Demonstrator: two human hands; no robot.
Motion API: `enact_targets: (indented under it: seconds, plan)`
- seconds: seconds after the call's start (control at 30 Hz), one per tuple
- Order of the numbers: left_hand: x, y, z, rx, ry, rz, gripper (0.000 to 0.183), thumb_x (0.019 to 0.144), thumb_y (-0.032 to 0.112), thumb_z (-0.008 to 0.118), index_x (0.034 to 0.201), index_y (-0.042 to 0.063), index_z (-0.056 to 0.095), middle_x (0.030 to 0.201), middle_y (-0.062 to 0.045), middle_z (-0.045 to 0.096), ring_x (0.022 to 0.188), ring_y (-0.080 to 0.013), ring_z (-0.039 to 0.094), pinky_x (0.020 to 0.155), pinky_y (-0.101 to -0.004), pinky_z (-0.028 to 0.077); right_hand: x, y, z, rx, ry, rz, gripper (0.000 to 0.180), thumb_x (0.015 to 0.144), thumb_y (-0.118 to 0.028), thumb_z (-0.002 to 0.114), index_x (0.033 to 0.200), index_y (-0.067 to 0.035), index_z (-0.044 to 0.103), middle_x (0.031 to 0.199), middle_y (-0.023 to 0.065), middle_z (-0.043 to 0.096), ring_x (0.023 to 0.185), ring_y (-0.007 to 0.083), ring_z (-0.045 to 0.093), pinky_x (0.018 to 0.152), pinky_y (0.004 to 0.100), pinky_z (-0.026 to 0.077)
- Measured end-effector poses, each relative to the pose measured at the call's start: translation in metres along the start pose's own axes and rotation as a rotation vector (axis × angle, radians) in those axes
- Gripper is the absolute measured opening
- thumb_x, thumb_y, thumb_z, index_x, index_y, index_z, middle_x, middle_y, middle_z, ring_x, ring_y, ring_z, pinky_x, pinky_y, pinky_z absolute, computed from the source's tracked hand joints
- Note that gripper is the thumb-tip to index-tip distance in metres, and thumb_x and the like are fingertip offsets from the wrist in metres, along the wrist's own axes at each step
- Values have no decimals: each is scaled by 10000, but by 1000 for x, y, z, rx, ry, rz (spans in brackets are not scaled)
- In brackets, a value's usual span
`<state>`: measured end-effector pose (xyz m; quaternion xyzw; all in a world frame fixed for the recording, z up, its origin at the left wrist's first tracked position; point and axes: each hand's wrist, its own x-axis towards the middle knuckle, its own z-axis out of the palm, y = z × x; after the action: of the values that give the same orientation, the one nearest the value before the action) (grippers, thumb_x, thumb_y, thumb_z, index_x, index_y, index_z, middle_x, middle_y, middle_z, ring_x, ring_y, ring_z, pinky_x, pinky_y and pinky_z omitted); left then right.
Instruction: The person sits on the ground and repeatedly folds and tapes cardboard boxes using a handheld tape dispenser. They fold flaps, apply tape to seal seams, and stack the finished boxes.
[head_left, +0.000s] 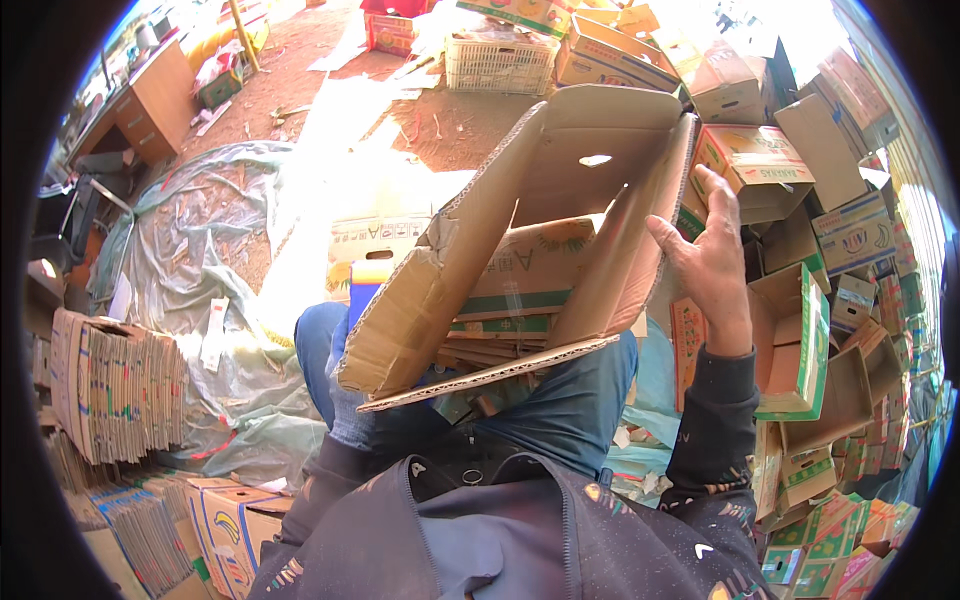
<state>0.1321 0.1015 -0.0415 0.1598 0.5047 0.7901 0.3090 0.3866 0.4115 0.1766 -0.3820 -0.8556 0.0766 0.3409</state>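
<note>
A bottomless brown cardboard box (517, 172) stands tilted over my lap, its inner walls facing me and a hand hole in the far wall. My left hand (351, 414), in a grey-blue glove, holds its near left corner from outside; the fingers are mostly hidden. Bare and with fingers spread, my right hand (705, 259) is at the outer right wall, thumb near the rim; contact is unclear. Through the box I see another printed carton (517, 262) and layered cardboard (487, 352) between my knees. A blue object with an orange top (367, 281) shows beside the left wall.
Several banana cartons (787, 337) are heaped on my right. Flattened cardboard stacks (124, 386) stand on my left, near a crumpled plastic sheet (217, 225). Ahead are a white plastic crate (499, 66) and bare earth (442, 124). A wooden desk (142, 105) stands far left.
</note>
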Motion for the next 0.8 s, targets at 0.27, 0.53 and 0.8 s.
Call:
enact_targets:
  seconds: [0.27, 0.53, 0.8]
  plan:
    - [-43, -23, -23, -50, 180, 186, 522, 1106, 210, 549, 1575, 10, 437, 1383, -175, 638, 1191, -249, 671, 1019, -366, 551, 7, 23, 20, 292, 17, 49, 485, 992, -252, 720, 1419, -43, 621, 1530, 198, 546, 1199, 244, 660, 960, 364, 555]
    - [-83, 28, -3, 252, 284, 77, 635, 1111, 311, 552, 1623, -9, 354, 1472, -159, 561, 1281, -239, 588, 1112, -364, 453, 33, 37, -11, 213, -408, -283, 387, 807, 77, 573, 1133, -62, 729, 1438, 112, 625, 1207, 302, 654, 945, 389, 557]
    - [-64, 14, -15, 269, 199, 154, 669, 1141, 373, 482, 1636, -41, 305, 1581, -181, 456, 1413, -271, 472, 1222, -381, 324, 29, 27, -25, -187, -313, -597, 240, 761, -116, 872, 947, -109, 721, 1082, 14, 645, 1117, 281, 575, 1001, 432, 506]
